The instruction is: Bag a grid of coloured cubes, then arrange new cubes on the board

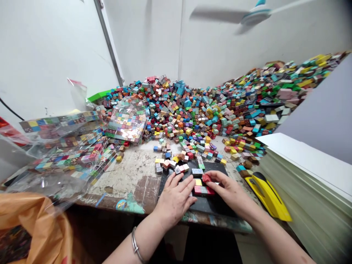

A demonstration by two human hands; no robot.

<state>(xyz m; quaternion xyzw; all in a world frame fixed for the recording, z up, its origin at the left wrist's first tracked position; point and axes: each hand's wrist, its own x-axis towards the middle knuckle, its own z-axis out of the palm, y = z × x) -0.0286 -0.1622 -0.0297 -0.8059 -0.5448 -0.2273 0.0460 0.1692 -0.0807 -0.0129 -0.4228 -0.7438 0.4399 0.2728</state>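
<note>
My left hand [175, 200] lies with its fingers stretched out over the black board [200, 208], against the left side of a small group of blocks; what is under the palm is hidden. Between the thumb and fingers of my right hand [226, 187] is a small red block [206, 178], pinched at the upper right of that group. Just below it is a row of red and grey blocks [204, 190]. A yellow block [198, 182] sits above this row, and a pale blue-grey block [197, 172] lies farther back.
A big heap of coloured blocks [178, 106] covers the table's back. Clear bags of blocks [129, 121] lie at left, above an orange bag [52, 220]. A yellow tool with a black part [268, 200] and stacked pale sheets [299, 183] are at right. A fan [255, 16] hangs above.
</note>
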